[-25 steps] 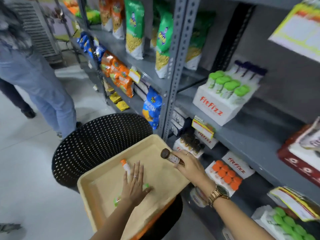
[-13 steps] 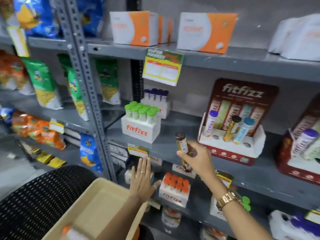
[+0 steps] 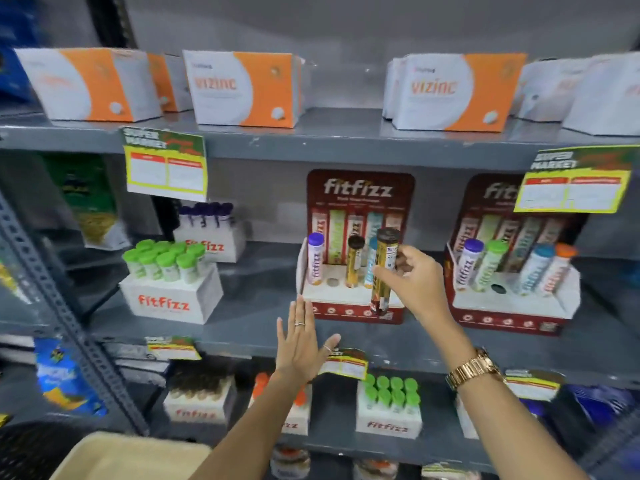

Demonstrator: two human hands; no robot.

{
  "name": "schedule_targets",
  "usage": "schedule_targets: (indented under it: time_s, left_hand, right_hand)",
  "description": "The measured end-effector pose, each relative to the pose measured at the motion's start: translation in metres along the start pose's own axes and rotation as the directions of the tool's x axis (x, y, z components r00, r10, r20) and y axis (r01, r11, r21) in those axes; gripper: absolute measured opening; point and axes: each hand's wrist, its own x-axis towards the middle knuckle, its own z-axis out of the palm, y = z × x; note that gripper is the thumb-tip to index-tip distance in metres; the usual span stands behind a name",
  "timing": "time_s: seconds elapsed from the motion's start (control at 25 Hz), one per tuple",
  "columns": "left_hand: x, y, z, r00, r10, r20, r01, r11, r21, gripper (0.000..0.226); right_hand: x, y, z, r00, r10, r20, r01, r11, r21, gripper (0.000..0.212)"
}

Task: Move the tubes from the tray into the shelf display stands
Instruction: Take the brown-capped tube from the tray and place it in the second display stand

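My right hand grips a gold tube with a brown cap, held upright in front of the right side of the red fitfizz display stand on the middle shelf. That stand holds a purple-capped tube, a brown-capped gold tube and a blue-capped tube partly hidden behind the held one. One round hole in it shows bare. My left hand is flat and open, fingers together, just below the stand. A corner of the beige tray shows at bottom left.
A second red stand to the right carries several tubes. White fitfizz boxes with green-capped tubes and purple-capped tubes sit left. Orange vizinc cartons fill the upper shelf. Price tags hang from shelf edges. A black perforated basket is at bottom left.
My view rose from the tray to the shelves. My right hand carried the gold tube up and right to the red stand. My left hand left the tray and rose, empty.
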Motion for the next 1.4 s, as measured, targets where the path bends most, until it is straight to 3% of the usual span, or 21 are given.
schedule_targets:
  time_s: [0.08, 0.32, 0.6, 0.76, 1.0, 1.16, 1.32, 1.4]
  left_hand:
    - [0.004, 0.014, 0.006, 1.000, 0.007, 0.002, -0.007, 1.000, 0.011, 0.089]
    - [0.006, 0.074, 0.031, 0.962, 0.268, -0.042, -0.263, 0.959, 0.103, 0.083]
    - [0.026, 0.133, 0.054, 0.932, 0.361, 0.011, -0.361, 0.928, 0.092, 0.082]
    - [0.035, 0.161, 0.072, 0.909, 0.415, 0.038, -0.416, 0.906, 0.081, 0.080]
    - [0.049, 0.181, 0.101, 0.913, 0.393, 0.112, -0.403, 0.911, 0.085, 0.081]
    - [0.051, 0.178, 0.108, 0.916, 0.380, 0.124, -0.393, 0.915, 0.097, 0.083]
    - [0.053, 0.178, 0.111, 0.916, 0.378, 0.131, -0.392, 0.915, 0.099, 0.083]
    - [0.052, 0.178, 0.111, 0.916, 0.379, 0.133, -0.393, 0.914, 0.099, 0.083]
  right_hand:
    - [0.007, 0.005, -0.014, 1.000, -0.008, -0.001, 0.008, 1.000, -0.021, 0.018]
    - [0.026, 0.027, -0.057, 0.994, 0.075, -0.082, -0.078, 0.996, -0.040, 0.011]
    - [0.032, 0.059, -0.114, 0.979, 0.119, -0.162, -0.142, 0.981, -0.134, 0.007]
    - [0.034, 0.072, -0.142, 0.964, 0.166, -0.210, -0.196, 0.971, -0.134, 0.027]
    - [0.048, 0.084, -0.166, 0.962, 0.184, -0.201, -0.237, 0.929, -0.285, 0.028]
    - [0.056, 0.088, -0.171, 0.963, 0.212, -0.167, -0.259, 0.899, -0.354, 0.046]
    - [0.062, 0.087, -0.168, 0.969, 0.145, -0.201, -0.224, 0.860, -0.459, 0.037]
    - [0.066, 0.084, -0.167, 0.969, 0.125, -0.212, -0.216, 0.842, -0.494, 0.046]
